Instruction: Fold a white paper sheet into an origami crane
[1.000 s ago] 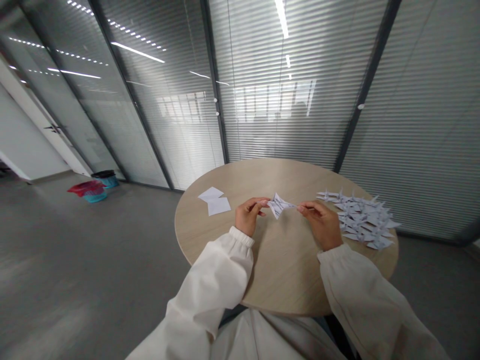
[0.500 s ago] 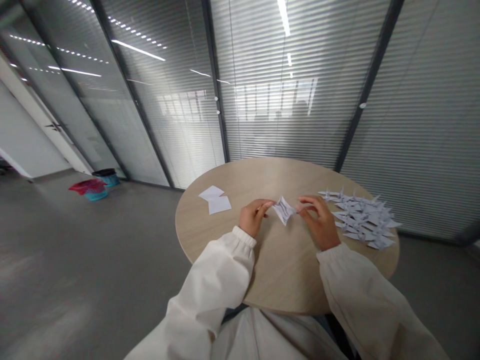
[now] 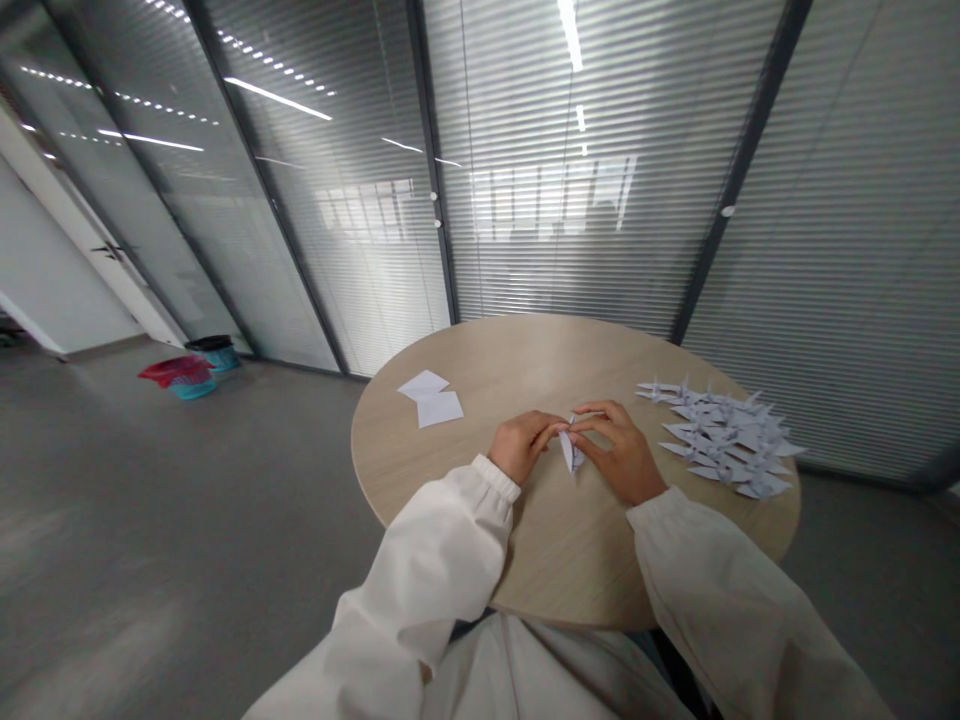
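— What fills the middle of the frame?
— A round wooden tabletop [image 3: 555, 560]. A heap of paper cranes [image 3: 724, 440] lies at its right edge, and two blank sheets [image 3: 433, 400] lie left of centre.
— And the hands?
— The left hand [image 3: 525, 445] and right hand [image 3: 619, 455] meet at centre. Both pinch a small folded paper [image 3: 570, 452] between their fingertips, edge-on and low over the tabletop.

Both hands held close together, fingertips pinched.
The left hand [image 3: 525, 447] and the right hand [image 3: 621, 458] are held low in front of the body, fingertips almost met. The fingers of each are curled and pinched closed. The forearms are angled inward from the elbows and are covered by white sleeves [image 3: 439, 565] gathered at the wrists.
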Tool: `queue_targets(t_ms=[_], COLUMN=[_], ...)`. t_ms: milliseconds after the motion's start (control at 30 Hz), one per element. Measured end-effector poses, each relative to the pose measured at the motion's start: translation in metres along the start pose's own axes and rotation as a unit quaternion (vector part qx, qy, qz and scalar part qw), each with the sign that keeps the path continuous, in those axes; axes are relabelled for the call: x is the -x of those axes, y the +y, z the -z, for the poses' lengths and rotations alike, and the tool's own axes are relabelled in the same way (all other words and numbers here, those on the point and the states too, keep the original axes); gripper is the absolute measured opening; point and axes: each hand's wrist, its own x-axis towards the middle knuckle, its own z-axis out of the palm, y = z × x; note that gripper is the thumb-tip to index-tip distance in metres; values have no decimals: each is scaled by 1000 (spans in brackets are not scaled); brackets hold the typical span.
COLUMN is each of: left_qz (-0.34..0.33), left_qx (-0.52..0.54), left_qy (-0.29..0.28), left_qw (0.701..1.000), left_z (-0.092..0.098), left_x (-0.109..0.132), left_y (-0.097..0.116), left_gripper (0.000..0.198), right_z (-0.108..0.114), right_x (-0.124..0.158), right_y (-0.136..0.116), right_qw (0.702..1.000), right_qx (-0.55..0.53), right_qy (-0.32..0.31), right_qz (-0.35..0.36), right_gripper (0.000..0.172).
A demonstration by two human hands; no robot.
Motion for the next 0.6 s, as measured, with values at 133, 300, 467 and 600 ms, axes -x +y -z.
queue_targets(t_ms=[133,300,467,600], left_qz=[-3,21,32,42], left_qx=[-6,0,11,21], left_qy=[0,52,72,97], left_qw=[1000,998,997,994], left_z=[-1,1,3,4], left_x=[1,2,1,1], left_y=[0,1,2,2], left_gripper=[36,36,33,32], right_z=[1,2,2,2], right_x=[-1,-2,-2,-2], right_y=[-1,-2,-1,0], right_qw=[1000,1000,1000,1000], right_qx=[6,18,19,17], right_qy=[-5,0,2,5], right_qz=[0,-4,-3,-10], right_gripper=[10,9,10,9])
